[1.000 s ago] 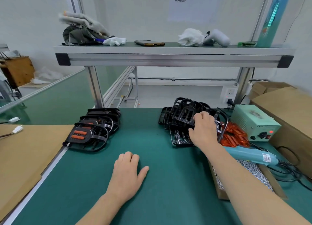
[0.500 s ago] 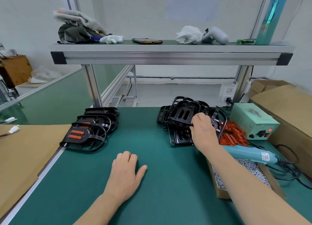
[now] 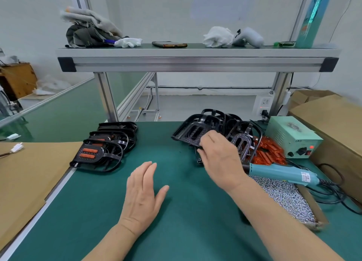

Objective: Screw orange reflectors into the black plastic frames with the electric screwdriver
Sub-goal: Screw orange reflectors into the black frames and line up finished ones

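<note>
Ok, right grip [image 3: 219,159] pinches black frame [image 3: 188,132] edge, fingertips hidden beneath; left grip [image 3: 144,192] flat, fingers straight, surface [image 3: 186,231] contact unclear; screwdriver [image 3: 280,173] tip hidden behind right wrist.

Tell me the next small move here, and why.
Probably set the black frame down on the green mat near the left hand. The right hand pinches its edge, tilted above the pile, while the left hand is open; orange reflectors and the electric screwdriver lie untouched at the right.
</note>
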`<state>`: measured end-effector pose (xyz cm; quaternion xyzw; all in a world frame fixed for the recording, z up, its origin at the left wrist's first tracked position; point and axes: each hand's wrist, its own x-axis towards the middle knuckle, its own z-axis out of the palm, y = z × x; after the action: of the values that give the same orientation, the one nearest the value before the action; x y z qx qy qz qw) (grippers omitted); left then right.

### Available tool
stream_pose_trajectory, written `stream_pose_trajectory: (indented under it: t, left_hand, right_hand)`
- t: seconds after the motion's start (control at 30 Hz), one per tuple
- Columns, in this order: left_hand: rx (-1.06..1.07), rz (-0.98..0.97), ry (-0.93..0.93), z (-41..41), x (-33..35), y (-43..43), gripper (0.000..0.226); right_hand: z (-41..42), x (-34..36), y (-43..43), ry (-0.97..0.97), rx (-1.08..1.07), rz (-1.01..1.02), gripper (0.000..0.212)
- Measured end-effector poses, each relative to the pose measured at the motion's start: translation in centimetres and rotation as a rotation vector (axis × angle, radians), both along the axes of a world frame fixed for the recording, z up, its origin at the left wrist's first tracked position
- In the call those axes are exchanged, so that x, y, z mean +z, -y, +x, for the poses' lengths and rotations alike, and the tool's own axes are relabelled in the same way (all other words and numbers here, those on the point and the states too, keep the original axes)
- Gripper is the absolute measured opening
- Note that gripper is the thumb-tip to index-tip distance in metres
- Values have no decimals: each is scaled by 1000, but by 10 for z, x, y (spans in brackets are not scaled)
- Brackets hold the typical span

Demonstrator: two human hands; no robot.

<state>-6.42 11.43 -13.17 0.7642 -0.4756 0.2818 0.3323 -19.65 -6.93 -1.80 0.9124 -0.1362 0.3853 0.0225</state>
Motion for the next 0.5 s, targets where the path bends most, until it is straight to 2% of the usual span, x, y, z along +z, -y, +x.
stream_pose_trajectory:
  t: [0.13,0.27,0.37,0.5]
  left_hand:
    - [34,-114,64,1,-1,0,64]
    - [68,-162,55,4,-1,-1,64]
    - [51,-136,42,4,1,-2,56]
    - [-52,-81,-28,6,3,-5,51]
  right_hand:
    - [4,5,-37,-110,109,-79,31]
    - [5,-1,-60,-234,258,-128,26]
    - [3,-15,-73,-302,309,-155,24]
    - [0,-20,-82,-293,333,-194,28]
